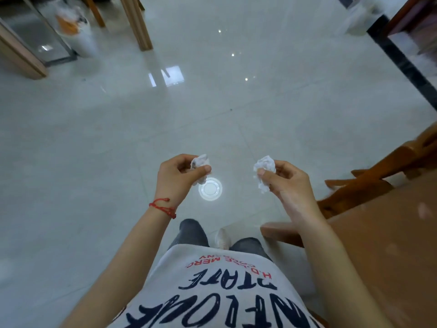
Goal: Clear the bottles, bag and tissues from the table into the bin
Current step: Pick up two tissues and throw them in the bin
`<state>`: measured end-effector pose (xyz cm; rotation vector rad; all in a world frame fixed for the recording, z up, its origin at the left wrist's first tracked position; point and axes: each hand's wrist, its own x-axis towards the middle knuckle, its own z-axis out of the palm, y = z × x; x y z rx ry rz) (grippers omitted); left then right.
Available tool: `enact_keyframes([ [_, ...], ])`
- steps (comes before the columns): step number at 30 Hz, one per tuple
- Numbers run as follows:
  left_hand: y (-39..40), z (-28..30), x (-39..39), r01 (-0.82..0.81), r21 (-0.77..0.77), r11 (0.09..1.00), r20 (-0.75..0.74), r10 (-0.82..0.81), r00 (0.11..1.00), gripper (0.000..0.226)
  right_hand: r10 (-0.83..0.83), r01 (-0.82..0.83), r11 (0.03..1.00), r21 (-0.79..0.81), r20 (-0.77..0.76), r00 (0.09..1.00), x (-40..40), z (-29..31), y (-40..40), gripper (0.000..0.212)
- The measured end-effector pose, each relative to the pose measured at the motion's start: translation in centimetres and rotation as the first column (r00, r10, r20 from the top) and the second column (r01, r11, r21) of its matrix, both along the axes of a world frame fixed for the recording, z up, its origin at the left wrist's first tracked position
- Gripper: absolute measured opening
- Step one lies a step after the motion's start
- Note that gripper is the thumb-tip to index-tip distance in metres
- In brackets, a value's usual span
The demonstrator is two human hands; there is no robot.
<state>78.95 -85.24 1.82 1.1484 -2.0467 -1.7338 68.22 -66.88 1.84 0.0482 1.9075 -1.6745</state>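
My left hand point(176, 179) pinches a crumpled white tissue point(199, 162) between thumb and fingers, held over the floor. My right hand point(287, 183) grips a second crumpled white tissue point(264, 170) the same way. Both hands hover in front of my body at about the same height. A white bin point(79, 31) lined with a bag, holding orange and white rubbish, stands blurred at the far left by a glass panel. The brown table point(378, 233) shows its corner at the right, beside my right arm.
A round clear plastic lid point(210, 188) lies on the glossy tiled floor below my hands. A wooden chair point(387, 171) stands at the right edge. Wooden legs point(137, 22) rise at the top left. Another white bag or bin point(361, 17) sits top right.
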Motion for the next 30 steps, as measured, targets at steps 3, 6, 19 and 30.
enact_keyframes([
  [3,-2.5,-0.3,-3.6,0.038,0.003,0.999,-0.006,-0.037,0.999,0.015,-0.045,0.045,0.999,-0.005,-0.003,0.999,-3.2,-0.3,-2.3,0.017],
  [6,-5.7,-0.7,-7.8,0.069,0.02,0.997,-0.017,-0.069,0.997,0.019,-0.096,0.096,0.995,0.007,0.008,0.995,-6.5,-0.9,-4.8,0.016],
  [19,-17.7,-0.4,-27.8,0.406,-0.037,0.913,0.014,-0.406,0.914,0.014,-0.41,0.412,0.908,-0.072,0.036,0.911,-19.4,-1.4,-15.6,0.018],
  [30,-13.0,-1.5,-42.3,0.623,0.007,0.782,0.019,-0.623,0.782,0.014,-0.642,0.642,0.765,-0.041,0.027,0.766,-28.1,-1.9,-11.3,0.018],
])
